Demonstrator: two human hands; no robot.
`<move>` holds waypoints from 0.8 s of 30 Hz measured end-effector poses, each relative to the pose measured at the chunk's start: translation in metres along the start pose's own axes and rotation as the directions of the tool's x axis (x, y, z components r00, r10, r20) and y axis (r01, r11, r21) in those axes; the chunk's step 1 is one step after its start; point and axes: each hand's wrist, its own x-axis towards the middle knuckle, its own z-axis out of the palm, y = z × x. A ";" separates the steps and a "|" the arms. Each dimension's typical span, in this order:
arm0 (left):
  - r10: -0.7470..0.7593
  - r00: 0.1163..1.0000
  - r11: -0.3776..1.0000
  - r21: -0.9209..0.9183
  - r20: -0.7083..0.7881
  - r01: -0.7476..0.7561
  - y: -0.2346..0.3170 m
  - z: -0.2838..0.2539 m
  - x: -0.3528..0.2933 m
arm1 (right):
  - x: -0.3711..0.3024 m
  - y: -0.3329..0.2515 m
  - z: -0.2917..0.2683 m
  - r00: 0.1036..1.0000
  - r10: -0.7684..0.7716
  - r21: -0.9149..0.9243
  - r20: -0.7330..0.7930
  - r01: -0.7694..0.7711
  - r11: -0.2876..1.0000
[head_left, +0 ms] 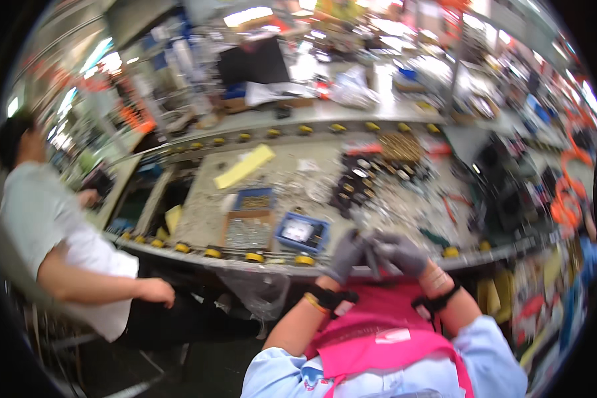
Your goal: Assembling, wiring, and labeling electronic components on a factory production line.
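Observation:
Both my hands wear grey gloves and are brought together at the near edge of the workbench, above a pink apron. My left hand [344, 257] has its fingers closed in front of it, close to the other hand. My right hand [404, 255] is curled too, its fingertips meeting those of the left. Blur hides whatever lies between the fingers. A blue plastic bin [302, 233] with a white and a black item in it stands just left of my left hand. Beyond the hands, small black parts [353, 189] are heaped on the bench.
A cardboard box of small metal pieces [247, 229] stands beside a blue tray [253, 199]. A yellow strip [244, 167] lies farther back, near a pile of brass-coloured parts [400, 147]. Yellow rollers [254, 257] line the bench edge. Another person [66, 232] is at the left.

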 end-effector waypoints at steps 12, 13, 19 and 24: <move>0.004 0.991 0.985 -0.174 0.130 0.019 -0.003 0.004 0.017 | 0.002 -0.026 -0.005 0.992 0.125 -0.106 -0.008 -0.126 0.986; 0.016 0.992 0.991 -0.132 0.124 0.001 -0.004 0.005 0.023 | 0.004 -0.026 -0.013 0.988 0.145 -0.230 0.062 -0.127 0.965; -0.068 0.989 0.988 -0.130 0.133 0.085 -0.011 0.001 0.047 | 0.031 -0.007 -0.049 0.953 0.259 -0.024 0.158 -0.259 0.966; -0.143 0.983 0.973 -0.167 0.114 0.161 -0.004 -0.001 0.060 | 0.054 0.009 -0.062 0.941 0.272 0.106 0.202 -0.297 0.949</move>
